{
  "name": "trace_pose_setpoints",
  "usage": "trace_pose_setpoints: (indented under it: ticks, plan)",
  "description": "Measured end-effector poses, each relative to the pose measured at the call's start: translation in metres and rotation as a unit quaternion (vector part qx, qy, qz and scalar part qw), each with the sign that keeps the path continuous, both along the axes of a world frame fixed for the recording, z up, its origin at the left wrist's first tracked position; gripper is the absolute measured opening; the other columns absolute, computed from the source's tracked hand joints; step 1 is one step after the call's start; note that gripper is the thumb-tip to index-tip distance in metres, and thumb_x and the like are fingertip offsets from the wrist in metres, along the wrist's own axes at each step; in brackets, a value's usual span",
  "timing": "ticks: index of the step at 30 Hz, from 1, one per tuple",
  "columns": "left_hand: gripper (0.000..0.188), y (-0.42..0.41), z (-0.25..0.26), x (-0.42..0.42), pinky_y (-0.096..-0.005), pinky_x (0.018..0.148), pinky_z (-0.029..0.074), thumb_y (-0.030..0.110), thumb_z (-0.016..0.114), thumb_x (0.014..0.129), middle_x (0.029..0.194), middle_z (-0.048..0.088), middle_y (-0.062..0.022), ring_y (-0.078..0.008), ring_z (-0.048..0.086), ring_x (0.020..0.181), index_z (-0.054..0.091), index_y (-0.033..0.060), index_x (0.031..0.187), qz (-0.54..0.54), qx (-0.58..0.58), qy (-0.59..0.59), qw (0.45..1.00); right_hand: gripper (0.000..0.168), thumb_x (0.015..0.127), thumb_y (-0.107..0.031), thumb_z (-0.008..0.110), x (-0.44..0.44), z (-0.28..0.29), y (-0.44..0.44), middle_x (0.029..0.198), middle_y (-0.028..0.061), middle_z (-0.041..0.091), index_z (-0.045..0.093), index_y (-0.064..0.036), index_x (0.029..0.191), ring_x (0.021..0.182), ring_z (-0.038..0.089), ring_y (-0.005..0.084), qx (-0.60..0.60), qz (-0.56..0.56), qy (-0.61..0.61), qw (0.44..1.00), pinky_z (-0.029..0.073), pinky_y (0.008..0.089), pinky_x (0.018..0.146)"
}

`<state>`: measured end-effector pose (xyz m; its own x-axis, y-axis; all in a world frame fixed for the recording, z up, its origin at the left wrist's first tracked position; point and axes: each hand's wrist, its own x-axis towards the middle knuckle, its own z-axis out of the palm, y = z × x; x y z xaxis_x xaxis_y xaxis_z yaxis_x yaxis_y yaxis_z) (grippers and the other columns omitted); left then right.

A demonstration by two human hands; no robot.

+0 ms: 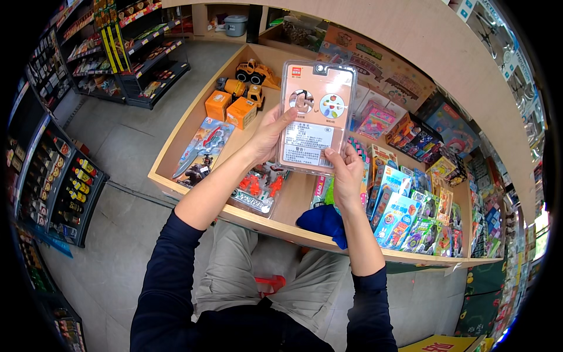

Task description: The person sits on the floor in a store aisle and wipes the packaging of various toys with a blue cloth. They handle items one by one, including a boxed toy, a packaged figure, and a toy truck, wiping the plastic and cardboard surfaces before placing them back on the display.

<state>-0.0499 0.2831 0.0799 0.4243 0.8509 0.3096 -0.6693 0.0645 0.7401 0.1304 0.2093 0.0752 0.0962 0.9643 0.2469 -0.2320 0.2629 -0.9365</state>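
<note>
A blister-packed toy (308,83) is held up in front of me, its printed pink-brown back card facing me. My left hand (270,136) grips its left edge, thumb across the front. My right hand (347,171) pinches the lower right edge. Beneath it lies a wooden display bin (286,215) of packaged toys. A crumpled blue cloth (323,222) rests on the bin's near edge, beside my right wrist. Under my left forearm are a carded toy knife (204,147) and a pack with red figures (259,189).
Toy construction trucks (253,75) and small orange boxes (239,112) sit at the bin's far left. Blue toy packs (396,215) and a dark toy box (413,136) fill the right side. Store shelves (145,57) stand across the aisle, and a wooden ledge (396,44) overhangs the bin.
</note>
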Motion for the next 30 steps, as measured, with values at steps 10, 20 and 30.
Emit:
trace_pose_setpoints:
  ticks: [10,20,30]
  plan:
    - [0.040,0.001,-0.001,0.003,-0.0272,0.077,0.057,0.027,0.058,0.094,0.109,0.061,-0.0082,-0.0130,0.064,0.094,0.047,0.0011,0.122,0.025,-0.023,0.009,0.999,0.032,0.088,-0.013,0.063,-0.002,0.009,-0.002,0.103,0.0092,0.066,0.054,0.002,0.114,0.094,0.061,0.0125,-0.042,0.054,0.040,0.997,0.045,0.0277,0.088]
    - [0.054,0.007,-0.009,0.013,-0.0342,0.096,0.045,0.027,0.063,0.090,0.123,0.052,-0.0140,-0.0202,0.051,0.116,0.039,-0.0008,0.130,0.222,0.103,0.102,0.964,0.026,0.087,-0.012,0.063,0.003,0.003,0.002,0.099,0.0080,0.066,0.059,0.002,0.108,0.090,0.060,0.0110,-0.052,0.034,0.067,0.996,0.046,0.0253,0.083]
    - [0.059,-0.029,-0.013,0.034,-0.0380,0.099,0.041,0.029,0.069,0.083,0.126,0.051,-0.0122,-0.0210,0.050,0.119,0.045,0.0017,0.130,0.126,0.156,0.086,0.976,0.046,0.069,-0.008,0.077,-0.014,-0.013,0.004,0.107,0.0145,0.054,0.058,0.001,0.110,0.099,0.055,0.0278,0.219,-0.261,-0.383,0.858,0.044,0.0342,0.087]
